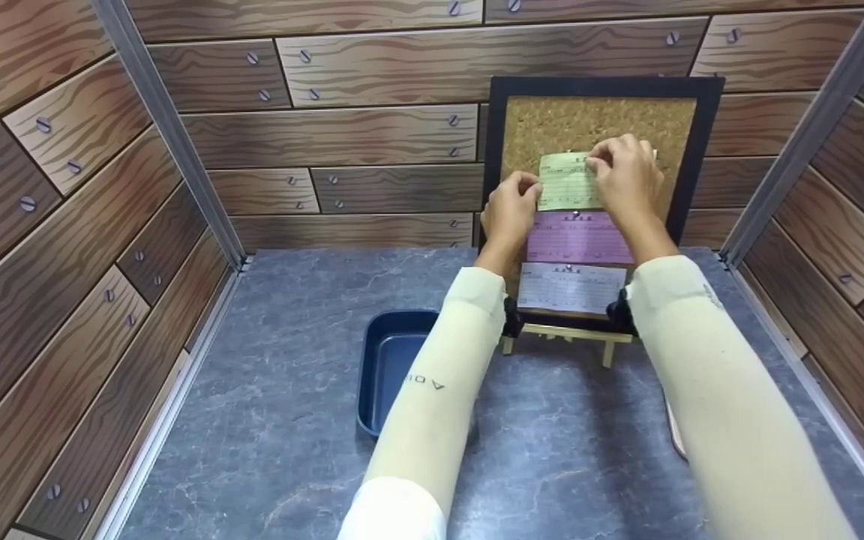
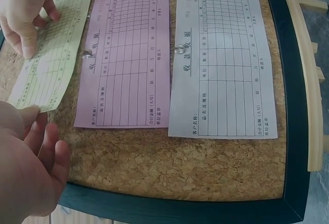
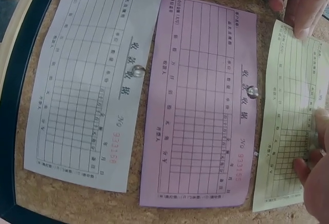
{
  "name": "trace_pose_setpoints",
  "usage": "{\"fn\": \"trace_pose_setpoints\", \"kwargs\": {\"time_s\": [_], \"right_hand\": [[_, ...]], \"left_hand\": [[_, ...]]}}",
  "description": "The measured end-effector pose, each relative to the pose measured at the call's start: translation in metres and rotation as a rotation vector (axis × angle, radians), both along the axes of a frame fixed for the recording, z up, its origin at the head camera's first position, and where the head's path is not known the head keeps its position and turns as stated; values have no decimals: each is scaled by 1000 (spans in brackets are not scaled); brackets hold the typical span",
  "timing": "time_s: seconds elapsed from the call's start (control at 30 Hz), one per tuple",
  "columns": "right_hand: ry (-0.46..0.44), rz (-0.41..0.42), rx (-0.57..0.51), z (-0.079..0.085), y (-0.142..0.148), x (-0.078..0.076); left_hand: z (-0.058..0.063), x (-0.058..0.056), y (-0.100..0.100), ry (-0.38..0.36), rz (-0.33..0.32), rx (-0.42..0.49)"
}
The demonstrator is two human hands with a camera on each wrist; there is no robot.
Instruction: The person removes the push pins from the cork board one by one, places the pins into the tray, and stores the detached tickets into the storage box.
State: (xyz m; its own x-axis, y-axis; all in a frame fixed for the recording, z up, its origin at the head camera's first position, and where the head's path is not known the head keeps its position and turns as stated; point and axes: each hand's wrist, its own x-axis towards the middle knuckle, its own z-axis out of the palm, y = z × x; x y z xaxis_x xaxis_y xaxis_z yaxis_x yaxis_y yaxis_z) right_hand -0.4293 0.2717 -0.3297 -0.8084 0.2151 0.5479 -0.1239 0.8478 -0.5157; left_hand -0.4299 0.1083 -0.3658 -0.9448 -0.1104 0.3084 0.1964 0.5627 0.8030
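The left hand (image 1: pixel 511 210) pinches the left edge of the yellow-green receipt (image 1: pixel 567 191); the right hand (image 1: pixel 629 180) touches its upper part, fingers bent, whether pinching I cannot tell; behind it, the black-framed corkboard (image 1: pixel 552 124), with the purple receipt (image 1: pixel 578 238) pinned just below

- Pale green paper slip (image 1: pixel 568 184), thin and rectangular, printed in dark ink as a ruled form, with wide columns nearer the left grip (image 1: pixel 511 211) and a finer grid toward the right grip (image 1: pixel 628 180).
- Set lengthwise from side to side, almost level, heading at the top.
- Laid against the upright cork board (image 1: pixel 597 124), slightly bowed rather than perfectly flat, with a sheen across the middle.
- Held at the left edge, directly beneath the left grip's thumb.
- Touched near the top edge by the right grip's curled fingers, partly hidden there along with the upper right portion.
- Placed between both grips, just above a purple slip (image 1: pixel 578 237).
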Motion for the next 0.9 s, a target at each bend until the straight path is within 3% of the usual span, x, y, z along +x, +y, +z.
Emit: {"fn": "trace_pose_setpoints", "kwargs": {"time_s": [0.2, 0.47, 0.57, 0.73, 0.9], "right_hand": [[40, 54, -36, -3, 6, 5], [175, 190, -324, -3, 9, 15], [228, 244, -388, -2, 9, 20], [300, 259, -384, -1, 9, 31], [314, 255, -374, -4, 11, 47]], "left_hand": [[-2, -1, -2, 3, -29, 37], [-5, 1, -11, 4, -80, 132], [-6, 3, -19, 41, -128, 212], [-10, 7, -36, 125, -205, 384], [-21, 15, -52, 130, -245, 563]]}}
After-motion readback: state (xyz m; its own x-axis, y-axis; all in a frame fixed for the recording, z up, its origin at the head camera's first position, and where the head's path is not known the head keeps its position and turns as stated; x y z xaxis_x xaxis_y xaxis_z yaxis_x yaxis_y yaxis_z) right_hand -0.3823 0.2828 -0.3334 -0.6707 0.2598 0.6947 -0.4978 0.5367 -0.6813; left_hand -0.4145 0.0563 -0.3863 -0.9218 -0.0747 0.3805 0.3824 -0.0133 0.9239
